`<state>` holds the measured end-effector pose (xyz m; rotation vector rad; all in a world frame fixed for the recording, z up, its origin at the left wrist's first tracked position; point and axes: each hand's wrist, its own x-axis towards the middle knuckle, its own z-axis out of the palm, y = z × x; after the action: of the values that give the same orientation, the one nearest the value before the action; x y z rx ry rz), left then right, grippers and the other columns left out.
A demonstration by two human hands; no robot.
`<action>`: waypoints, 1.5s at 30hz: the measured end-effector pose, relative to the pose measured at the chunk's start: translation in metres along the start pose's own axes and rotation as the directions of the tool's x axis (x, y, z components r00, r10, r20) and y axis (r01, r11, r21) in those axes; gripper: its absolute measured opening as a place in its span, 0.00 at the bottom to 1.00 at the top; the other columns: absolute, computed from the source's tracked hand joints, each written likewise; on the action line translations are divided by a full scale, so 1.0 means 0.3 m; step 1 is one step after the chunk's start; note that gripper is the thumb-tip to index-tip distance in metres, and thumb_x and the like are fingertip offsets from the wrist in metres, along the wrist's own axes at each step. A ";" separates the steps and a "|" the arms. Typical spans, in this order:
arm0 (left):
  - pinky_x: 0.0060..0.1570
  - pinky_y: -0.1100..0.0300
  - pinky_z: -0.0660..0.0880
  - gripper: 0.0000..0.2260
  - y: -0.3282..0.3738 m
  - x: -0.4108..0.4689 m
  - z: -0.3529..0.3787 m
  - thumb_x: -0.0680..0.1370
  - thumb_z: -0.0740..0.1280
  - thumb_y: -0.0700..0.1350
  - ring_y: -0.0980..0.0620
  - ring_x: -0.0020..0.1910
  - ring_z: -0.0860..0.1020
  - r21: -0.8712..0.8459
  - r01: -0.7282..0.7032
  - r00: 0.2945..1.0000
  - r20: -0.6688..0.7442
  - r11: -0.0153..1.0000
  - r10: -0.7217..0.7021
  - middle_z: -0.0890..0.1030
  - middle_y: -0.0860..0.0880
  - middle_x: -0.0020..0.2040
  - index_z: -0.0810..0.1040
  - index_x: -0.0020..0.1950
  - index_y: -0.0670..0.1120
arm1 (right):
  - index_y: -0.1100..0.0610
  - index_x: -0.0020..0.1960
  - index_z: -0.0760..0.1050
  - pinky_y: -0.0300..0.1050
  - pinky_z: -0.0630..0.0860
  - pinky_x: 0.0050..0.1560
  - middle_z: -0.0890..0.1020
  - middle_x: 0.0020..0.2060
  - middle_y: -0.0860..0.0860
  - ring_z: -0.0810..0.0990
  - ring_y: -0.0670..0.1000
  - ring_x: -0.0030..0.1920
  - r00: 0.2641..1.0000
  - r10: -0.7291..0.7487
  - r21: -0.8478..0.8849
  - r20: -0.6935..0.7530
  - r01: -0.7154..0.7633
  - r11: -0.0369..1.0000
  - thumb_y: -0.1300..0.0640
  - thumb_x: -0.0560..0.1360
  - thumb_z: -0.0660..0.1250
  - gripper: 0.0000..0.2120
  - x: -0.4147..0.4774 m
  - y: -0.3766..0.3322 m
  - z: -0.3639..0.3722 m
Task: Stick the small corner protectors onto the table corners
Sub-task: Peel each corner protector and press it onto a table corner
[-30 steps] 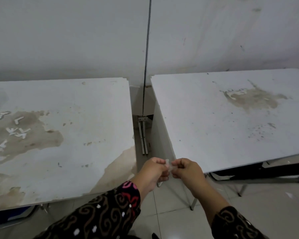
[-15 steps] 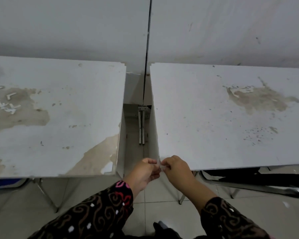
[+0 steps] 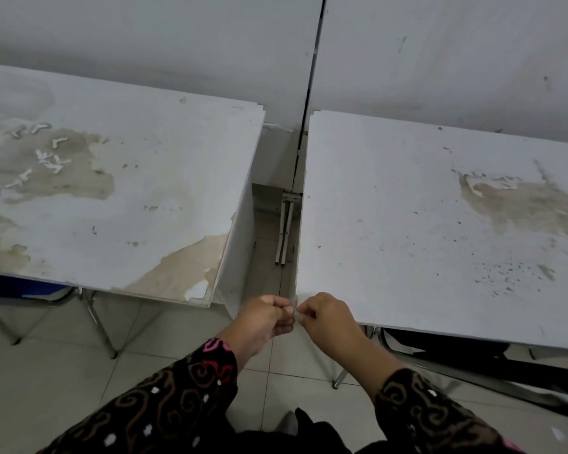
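A small clear corner protector (image 3: 295, 310) is pinched between my left hand (image 3: 266, 317) and my right hand (image 3: 325, 317), fingers of both curled around it. Both hands meet right at the near left corner of the right white table (image 3: 423, 224). The protector is mostly hidden by my fingers, so I cannot tell whether it touches the corner. Several loose white protectors (image 3: 48, 158) lie on the stained far-left part of the left table (image 3: 164, 178).
A narrow gap with folded metal legs (image 3: 284, 231) separates the two tables. The left table's near right corner (image 3: 200, 294) has peeling veneer. White walls stand behind. Tiled floor and chrome table legs (image 3: 102, 326) lie below, with a dark frame under the right table.
My view has tilted down and drawn nearer to the tables. Both hands, still pinching the protector, have come up against the right table's near left corner.
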<state>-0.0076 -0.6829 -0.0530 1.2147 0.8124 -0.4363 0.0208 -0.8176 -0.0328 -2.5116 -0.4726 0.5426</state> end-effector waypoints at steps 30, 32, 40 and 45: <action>0.40 0.61 0.75 0.06 0.071 -0.014 0.027 0.79 0.64 0.42 0.52 0.40 0.77 0.399 -0.016 0.996 0.087 0.917 -0.021 0.79 0.46 0.44 0.75 0.55 0.43 | 0.55 0.42 0.77 0.48 0.76 0.38 0.81 0.45 0.53 0.79 0.55 0.42 0.950 -0.311 -0.509 0.012 0.274 0.816 0.52 0.63 0.76 0.12 0.038 0.086 0.008; 0.42 0.60 0.75 0.05 0.084 -0.007 0.041 0.81 0.62 0.42 0.51 0.40 0.79 0.430 -0.020 0.995 0.096 0.903 -0.024 0.80 0.45 0.44 0.76 0.50 0.43 | 0.55 0.42 0.78 0.46 0.77 0.38 0.82 0.45 0.52 0.80 0.54 0.41 0.950 -0.313 -0.523 0.016 0.275 0.807 0.52 0.61 0.78 0.14 0.031 0.097 0.012; 0.35 0.64 0.70 0.06 0.084 0.009 0.078 0.79 0.63 0.43 0.50 0.39 0.79 0.548 -0.019 1.000 -0.006 0.836 0.026 0.81 0.43 0.44 0.76 0.50 0.41 | 0.63 0.63 0.71 0.49 0.70 0.61 0.71 0.66 0.59 0.71 0.58 0.61 0.968 -0.250 -0.507 0.010 0.220 0.833 0.38 0.73 0.62 0.31 0.045 0.107 -0.001; 0.35 0.67 0.69 0.06 0.094 0.001 0.079 0.80 0.62 0.43 0.51 0.39 0.77 0.591 -0.040 0.999 0.013 0.806 0.041 0.80 0.45 0.43 0.76 0.49 0.42 | 0.59 0.55 0.77 0.49 0.74 0.52 0.76 0.57 0.58 0.75 0.57 0.51 0.953 -0.294 -0.566 0.065 0.278 0.776 0.40 0.74 0.63 0.23 0.055 0.105 0.022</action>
<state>0.0196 -0.6962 -0.0320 1.8112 0.6635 -0.6866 0.0387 -0.8331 -0.0601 -2.9128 -1.1350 0.2655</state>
